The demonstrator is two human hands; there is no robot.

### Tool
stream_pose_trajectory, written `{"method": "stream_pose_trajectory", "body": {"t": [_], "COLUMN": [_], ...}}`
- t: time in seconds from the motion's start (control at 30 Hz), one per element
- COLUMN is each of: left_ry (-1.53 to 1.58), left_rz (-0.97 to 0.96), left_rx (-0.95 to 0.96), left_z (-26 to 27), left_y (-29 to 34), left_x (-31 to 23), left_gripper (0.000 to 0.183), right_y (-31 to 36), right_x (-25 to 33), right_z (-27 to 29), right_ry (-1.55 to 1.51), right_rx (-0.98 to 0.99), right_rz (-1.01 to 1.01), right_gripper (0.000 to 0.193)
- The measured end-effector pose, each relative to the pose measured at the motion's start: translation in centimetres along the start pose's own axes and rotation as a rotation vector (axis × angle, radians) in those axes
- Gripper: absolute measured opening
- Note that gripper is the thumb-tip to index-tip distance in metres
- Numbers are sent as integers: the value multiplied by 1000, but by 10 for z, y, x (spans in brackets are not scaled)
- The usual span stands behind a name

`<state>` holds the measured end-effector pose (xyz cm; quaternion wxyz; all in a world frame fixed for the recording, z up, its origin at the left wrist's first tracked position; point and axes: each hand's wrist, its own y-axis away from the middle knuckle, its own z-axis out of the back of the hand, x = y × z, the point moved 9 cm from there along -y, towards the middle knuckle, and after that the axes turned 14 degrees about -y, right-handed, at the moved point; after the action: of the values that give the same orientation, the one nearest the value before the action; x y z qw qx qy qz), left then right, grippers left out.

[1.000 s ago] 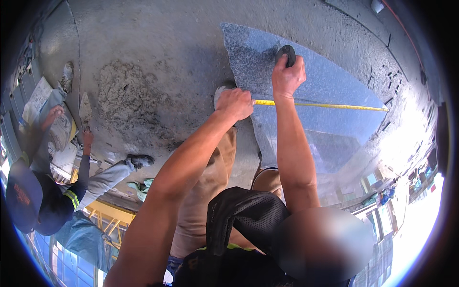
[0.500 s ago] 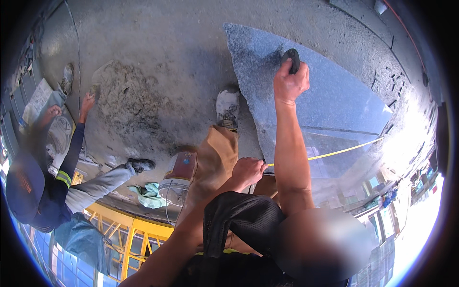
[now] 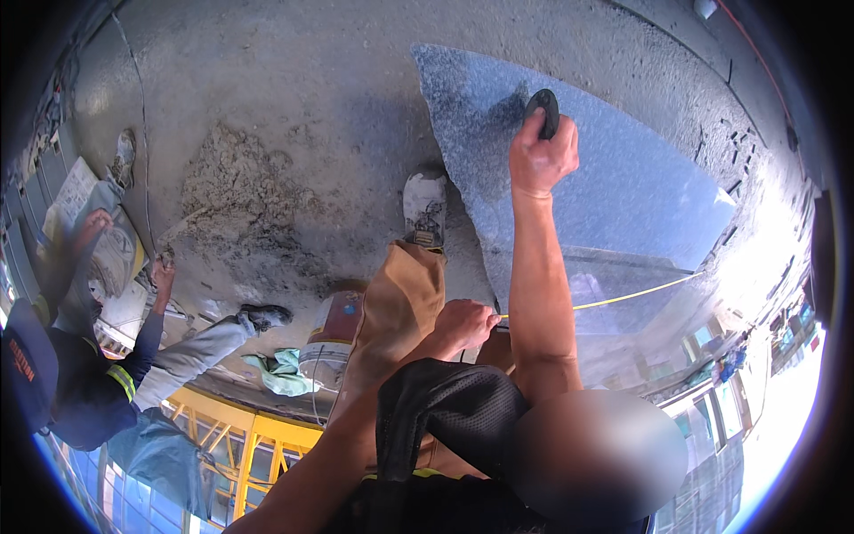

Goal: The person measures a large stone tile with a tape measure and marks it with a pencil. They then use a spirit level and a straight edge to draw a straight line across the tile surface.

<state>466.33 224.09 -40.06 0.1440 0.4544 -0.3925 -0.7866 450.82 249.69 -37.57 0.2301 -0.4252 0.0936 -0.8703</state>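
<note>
A large grey stone-like slab (image 3: 614,178) with a ragged left edge and a curved far edge lies on the rough floor. Over it, my right hand (image 3: 544,160) is closed on a dark oval object (image 3: 541,114), whose kind I cannot make out. My left hand (image 3: 467,323) pinches one end of a yellow measuring tape (image 3: 623,301) by the slab's near left corner. From there the tape runs out to the right, passing behind my right forearm, across the slab's near part.
Left of my shoe (image 3: 425,206) lies a heap of wet mortar (image 3: 236,182). A bucket (image 3: 334,334) and a green cloth (image 3: 283,372) stand near my leg. At far left a co-worker (image 3: 98,383) crouches by a pale sack (image 3: 116,254). Yellow metal railing (image 3: 240,427) borders below.
The co-worker's nearer hand has drawn back from the mortar heap, and their body has shifted. The tape's far stretch sits slightly lower. My hands keep nearly the same places.
</note>
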Motion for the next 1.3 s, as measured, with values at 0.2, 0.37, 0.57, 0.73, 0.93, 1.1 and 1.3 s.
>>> {"method": "stream_pose_trajectory", "body": {"t": [0.2, 0.37, 0.57, 0.73, 0.93, 1.1, 1.3], "left_ry": [-238, -419, -640, -823, -1025, -1112, -1159], "left_rz": [20, -71, -131, -196, -312, -379, -366], "left_rx": [-137, -567, -488, -560, -536, -547, -473], "left_z": [120, 267, 290, 290, 295, 297, 296], "left_y": [-27, -80, -115, -112, -120, -121, -125], "left_x": [43, 43, 34, 31, 27, 25, 27], "left_gripper": [33, 54, 58, 49, 47, 48, 52], "right_y": [1, 2, 1, 0, -1, -1, -1], "right_x": [0, -1, -1, 1, 2, 3, 5], "right_z": [2, 2, 2, 1, 1, 0, -1], "right_ry": [-9, -33, -19, -4, -26, -21, -10], "right_rx": [-11, -31, -23, -8, -11, -4, 25], "right_rz": [6, -42, -51, -33, -28, -18, 7], "right_gripper": [12, 12, 10, 11, 10, 10, 10]}}
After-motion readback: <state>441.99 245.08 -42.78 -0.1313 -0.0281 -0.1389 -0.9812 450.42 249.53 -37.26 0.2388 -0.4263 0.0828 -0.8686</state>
